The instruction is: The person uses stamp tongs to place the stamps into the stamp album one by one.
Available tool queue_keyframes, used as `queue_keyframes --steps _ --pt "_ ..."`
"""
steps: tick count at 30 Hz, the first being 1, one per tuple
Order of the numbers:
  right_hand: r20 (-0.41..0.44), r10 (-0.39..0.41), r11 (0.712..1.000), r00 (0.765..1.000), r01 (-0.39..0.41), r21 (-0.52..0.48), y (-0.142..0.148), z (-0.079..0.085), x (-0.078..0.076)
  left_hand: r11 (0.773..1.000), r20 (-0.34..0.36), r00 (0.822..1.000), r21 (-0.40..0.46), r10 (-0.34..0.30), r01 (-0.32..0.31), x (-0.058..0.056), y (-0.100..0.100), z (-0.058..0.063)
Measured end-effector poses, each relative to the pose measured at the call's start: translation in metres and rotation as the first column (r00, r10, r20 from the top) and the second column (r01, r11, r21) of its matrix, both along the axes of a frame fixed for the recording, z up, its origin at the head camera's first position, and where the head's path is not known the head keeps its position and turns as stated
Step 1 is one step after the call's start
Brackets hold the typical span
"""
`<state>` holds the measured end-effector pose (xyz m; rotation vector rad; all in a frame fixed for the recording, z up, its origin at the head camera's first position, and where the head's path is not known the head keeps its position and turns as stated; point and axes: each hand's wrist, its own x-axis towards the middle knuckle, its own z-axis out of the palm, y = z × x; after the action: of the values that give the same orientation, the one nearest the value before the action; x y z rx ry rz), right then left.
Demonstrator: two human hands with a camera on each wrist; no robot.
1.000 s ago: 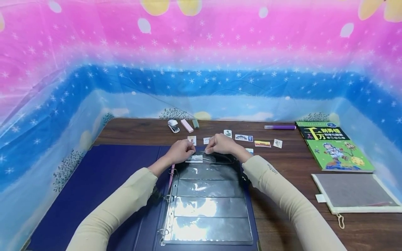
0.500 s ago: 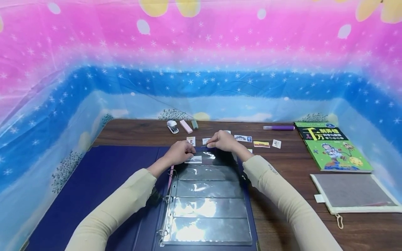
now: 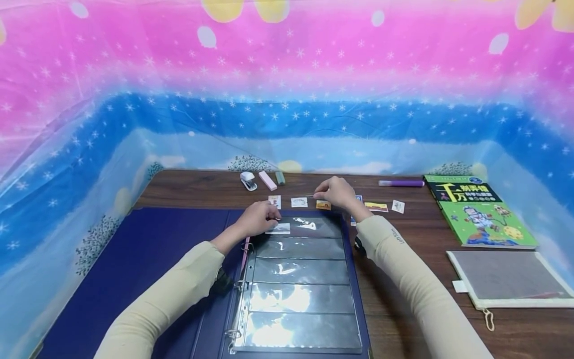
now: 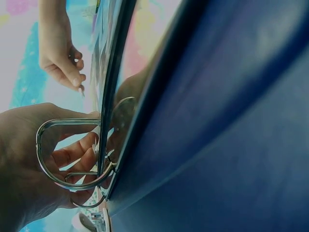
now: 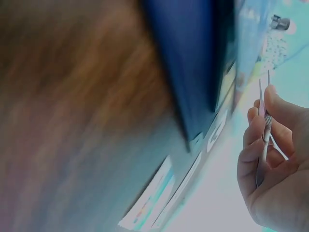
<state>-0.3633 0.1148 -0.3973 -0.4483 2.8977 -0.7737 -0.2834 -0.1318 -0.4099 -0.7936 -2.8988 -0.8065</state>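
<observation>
My left hand [image 3: 259, 218] stays at the upper left of a black sheet [image 3: 300, 248] with clear strip pockets, in an open navy ring binder [image 3: 134, 239]. Its bent fingers touch the sheet near a pale stamp [image 3: 279, 229] in the top strip; whether they pinch the film is unclear. Metal rings [image 4: 38, 140] partly cover this hand in the left wrist view. My right hand [image 3: 337, 192] holds metal tweezers [image 5: 266, 125] between thumb and fingers, tips apart with nothing between them. It hovers above loose stamps, beside an orange one [image 3: 323, 205].
More stamps lie beyond the binder, including a whitish one [image 3: 299, 202] and a red-yellow one [image 3: 375, 206]. Farther back are a stapler [image 3: 248, 181], a pink block [image 3: 267, 181] and a purple pen [image 3: 401, 183]. A green book [image 3: 484, 214] and mesh zip pouch [image 3: 511, 274] lie right.
My right hand has moved away from the sheet's top edge, rightward and farther back over the stamps, with the tweezers. The lifted top film has settled flatter. My left hand has barely moved.
</observation>
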Motion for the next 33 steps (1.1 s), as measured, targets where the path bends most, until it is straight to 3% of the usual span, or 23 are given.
queue_keyframes --steps 8,33 --pt "-0.009 0.014 0.995 1.000 -0.013 0.098 0.0014 -0.0060 -0.0061 1.000 -0.005 1.000 -0.007 0.001 -0.001 0.0008 0.0003 -0.0008" --pt "0.010 0.012 0.996 1.000 -0.013 0.089 -0.0044 -0.0051 -0.0062 0.999 -0.002 1.000 -0.031 0.005 -0.005 -0.0006 0.0002 -0.0010"
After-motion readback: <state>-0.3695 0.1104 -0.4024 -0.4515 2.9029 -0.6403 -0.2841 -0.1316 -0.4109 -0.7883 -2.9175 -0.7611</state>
